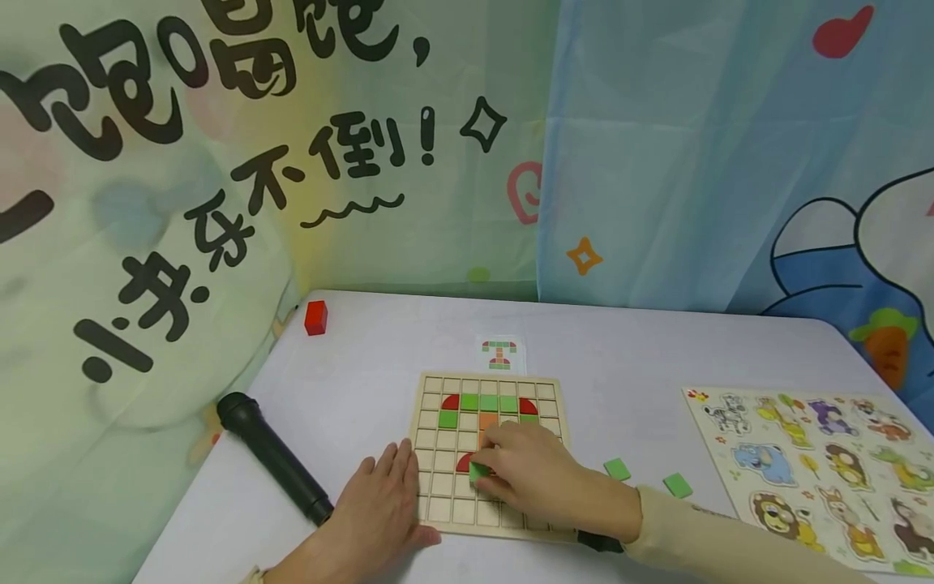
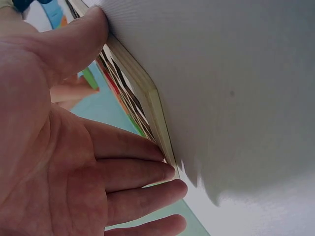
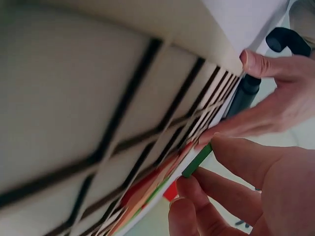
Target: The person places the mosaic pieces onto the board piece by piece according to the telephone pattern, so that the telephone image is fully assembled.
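Observation:
A wooden grid board (image 1: pixel 438 485) lies on the white table, with red, green and orange pieces set in some of its squares. My right hand (image 1: pixel 536 469) pinches a green square tile (image 3: pixel 198 160) between thumb and fingertips, tilted over the board's middle, beside a red quarter-round piece (image 1: pixel 463 462). The hand covers part of the pattern behind it. Along the board's left edge, my left hand (image 1: pixel 381 501) rests with straight fingers; in the left wrist view its thumb (image 2: pixel 86 42) and fingertips touch the board's side.
Above the board lies a small pattern card (image 1: pixel 513 355). Two loose green tiles (image 1: pixel 616 469) sit right of it, near an animal puzzle board (image 1: pixel 795 466). A black microphone (image 1: pixel 273 458) lies at left, and a red block (image 1: pixel 316 317) stands at the back left.

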`<state>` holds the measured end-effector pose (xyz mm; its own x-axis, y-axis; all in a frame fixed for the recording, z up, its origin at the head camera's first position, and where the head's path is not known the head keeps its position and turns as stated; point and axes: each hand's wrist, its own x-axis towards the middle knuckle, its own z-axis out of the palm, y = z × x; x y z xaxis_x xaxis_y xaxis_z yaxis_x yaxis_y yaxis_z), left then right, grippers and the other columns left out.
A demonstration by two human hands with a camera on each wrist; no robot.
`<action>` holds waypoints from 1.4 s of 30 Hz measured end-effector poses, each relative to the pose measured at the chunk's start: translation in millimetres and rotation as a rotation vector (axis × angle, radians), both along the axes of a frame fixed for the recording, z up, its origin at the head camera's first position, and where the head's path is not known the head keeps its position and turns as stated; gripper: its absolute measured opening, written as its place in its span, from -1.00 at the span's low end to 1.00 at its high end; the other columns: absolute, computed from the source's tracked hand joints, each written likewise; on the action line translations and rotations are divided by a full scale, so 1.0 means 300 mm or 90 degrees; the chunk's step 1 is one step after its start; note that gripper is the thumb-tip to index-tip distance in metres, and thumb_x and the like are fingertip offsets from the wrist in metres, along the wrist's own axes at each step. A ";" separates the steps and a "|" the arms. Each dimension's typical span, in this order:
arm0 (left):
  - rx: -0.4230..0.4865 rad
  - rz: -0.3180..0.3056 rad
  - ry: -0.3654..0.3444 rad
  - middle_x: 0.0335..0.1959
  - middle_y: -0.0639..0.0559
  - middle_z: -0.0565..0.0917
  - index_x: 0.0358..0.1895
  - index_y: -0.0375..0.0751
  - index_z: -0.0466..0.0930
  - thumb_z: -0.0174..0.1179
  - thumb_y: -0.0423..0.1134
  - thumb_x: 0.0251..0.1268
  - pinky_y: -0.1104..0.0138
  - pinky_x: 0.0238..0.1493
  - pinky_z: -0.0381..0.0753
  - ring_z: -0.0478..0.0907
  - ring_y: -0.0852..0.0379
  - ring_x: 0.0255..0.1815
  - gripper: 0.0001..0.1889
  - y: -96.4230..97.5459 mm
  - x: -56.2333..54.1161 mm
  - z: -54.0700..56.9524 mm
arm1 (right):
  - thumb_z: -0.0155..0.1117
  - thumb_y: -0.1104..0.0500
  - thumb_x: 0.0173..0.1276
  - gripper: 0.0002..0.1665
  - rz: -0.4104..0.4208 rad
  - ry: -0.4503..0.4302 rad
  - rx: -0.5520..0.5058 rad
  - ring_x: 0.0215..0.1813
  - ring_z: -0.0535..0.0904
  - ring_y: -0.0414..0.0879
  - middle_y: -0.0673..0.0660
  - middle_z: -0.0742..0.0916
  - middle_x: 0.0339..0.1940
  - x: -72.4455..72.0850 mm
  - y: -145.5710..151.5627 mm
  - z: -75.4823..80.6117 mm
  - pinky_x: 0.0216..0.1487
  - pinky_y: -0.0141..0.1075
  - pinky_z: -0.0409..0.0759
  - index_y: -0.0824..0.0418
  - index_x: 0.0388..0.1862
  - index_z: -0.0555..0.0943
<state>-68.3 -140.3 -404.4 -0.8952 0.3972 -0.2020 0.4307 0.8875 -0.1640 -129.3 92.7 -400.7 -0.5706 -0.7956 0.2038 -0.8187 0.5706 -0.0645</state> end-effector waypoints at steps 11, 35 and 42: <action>0.002 -0.010 0.022 0.48 -0.29 0.46 0.42 -0.44 0.40 0.08 0.49 0.26 -0.02 0.31 0.55 0.47 -0.15 0.47 0.03 -0.002 0.000 -0.003 | 0.46 -0.13 0.33 -0.75 -0.004 -0.024 0.056 -0.32 0.50 -0.29 -0.14 0.66 -0.33 0.007 -0.061 -0.020 -0.37 -0.47 0.22 -0.03 -0.17 0.77; 0.002 0.000 0.000 0.50 -0.28 0.44 0.44 -0.43 0.39 0.09 0.49 0.25 -0.04 0.35 0.52 0.45 -0.16 0.49 0.03 0.007 -0.005 -0.001 | 0.49 -0.13 0.28 -0.77 -0.042 -0.023 0.032 -0.39 0.45 -0.29 -0.14 0.66 -0.37 0.009 0.027 0.025 -0.32 -0.41 0.39 -0.06 -0.21 0.76; -0.019 -0.002 -0.004 0.50 -0.25 0.45 0.44 -0.40 0.40 0.07 0.50 0.26 -0.02 0.35 0.52 0.45 -0.14 0.49 0.03 0.007 -0.005 0.000 | 0.52 -0.11 0.25 -0.65 -0.136 -0.055 0.018 -0.34 0.49 -0.32 -0.11 0.72 -0.28 -0.001 0.195 0.059 -0.31 -0.34 0.47 0.00 -0.05 0.80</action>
<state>-69.8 -138.1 -404.3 -0.8929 0.3932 -0.2194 0.4341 0.8812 -0.1874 -129.5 151.3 -382.9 -0.7415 -0.6590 0.1258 -0.6707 0.7336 -0.1101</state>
